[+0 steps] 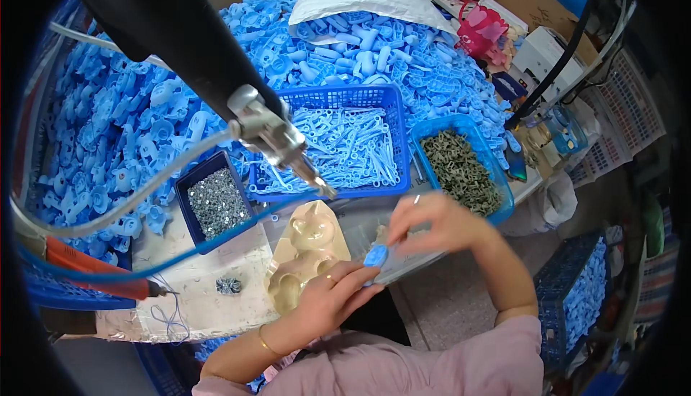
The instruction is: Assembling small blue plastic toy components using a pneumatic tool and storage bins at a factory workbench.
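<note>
A black tool [205, 61] partly blocks the blue basket [398, 130] beyond the left hand [337, 297], which pinches a blue piece [375, 256], while the blurred right hand's [440, 225] grip is unclear.

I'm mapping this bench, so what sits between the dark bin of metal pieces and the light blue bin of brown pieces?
In the head view, mainly a blue basket of slim light-blue pieces; the hanging tool partly overlaps it.

One left hand [331, 292], one right hand [435, 225], one beige moulded fixture [302, 256], one navy tray [188, 215], one light-blue tub [505, 205] and one orange tool [86, 261] are appearing.
</note>
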{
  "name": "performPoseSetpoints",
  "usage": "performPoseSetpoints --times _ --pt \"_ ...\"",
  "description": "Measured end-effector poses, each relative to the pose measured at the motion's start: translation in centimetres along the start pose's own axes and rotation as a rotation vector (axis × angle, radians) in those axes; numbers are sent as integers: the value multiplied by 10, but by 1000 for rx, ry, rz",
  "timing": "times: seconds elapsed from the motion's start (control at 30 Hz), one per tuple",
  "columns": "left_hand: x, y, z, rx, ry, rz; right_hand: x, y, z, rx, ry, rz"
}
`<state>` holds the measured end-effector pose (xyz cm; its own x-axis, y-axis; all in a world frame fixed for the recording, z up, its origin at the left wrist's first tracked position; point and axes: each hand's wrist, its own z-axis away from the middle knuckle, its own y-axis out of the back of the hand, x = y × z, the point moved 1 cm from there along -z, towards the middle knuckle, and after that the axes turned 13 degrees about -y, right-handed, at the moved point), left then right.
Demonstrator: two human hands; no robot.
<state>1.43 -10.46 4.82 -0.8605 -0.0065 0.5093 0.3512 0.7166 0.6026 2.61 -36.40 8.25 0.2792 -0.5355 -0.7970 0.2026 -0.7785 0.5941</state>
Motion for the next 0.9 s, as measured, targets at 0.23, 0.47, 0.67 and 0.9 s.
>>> performPoseSetpoints --times 0.23,0.47,0.67,0.9 --pt "0 41 23 45 113 30 169 136 -147 770 -347 103" --pt "-5 70 58 85 310 -145 261 190 -226 721 -399 696" --pt "-5 85 93 67 354 -232 209 174 -161 846 -249 678" --pt "-1 83 111 -1 316 -238 139 109 -75 744 -152 481"
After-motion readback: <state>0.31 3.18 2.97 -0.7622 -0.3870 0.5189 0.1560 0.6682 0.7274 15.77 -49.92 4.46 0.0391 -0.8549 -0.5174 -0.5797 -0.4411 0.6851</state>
